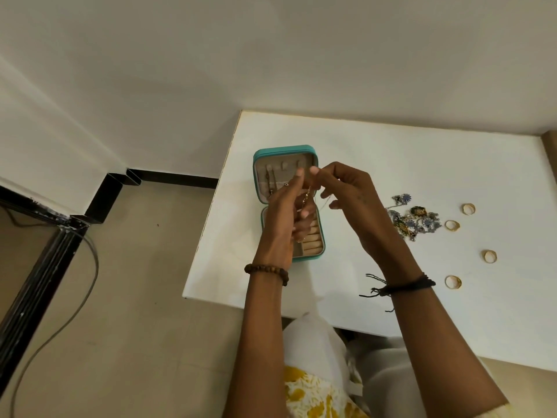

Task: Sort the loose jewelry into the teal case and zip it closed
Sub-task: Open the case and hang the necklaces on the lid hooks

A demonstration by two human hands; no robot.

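The teal case (258,164) lies open on the white table (422,164), its beige lid section at the back and its ring rolls (313,245) at the front. Above it my left hand (284,218) and my right hand (346,194) meet, both pinching a thin gold chain (306,198) that hangs between the fingers over the case. A chain or two hang from the hooks in the lid. To the right lies a heap of blue and silver jewelry (414,220), with several gold rings (452,225) scattered around it.
The table's left edge runs close beside the case, with the beige floor (135,297) below it. A grey cable (87,267) and a black frame lie on the floor at left. A wall stands behind the table.
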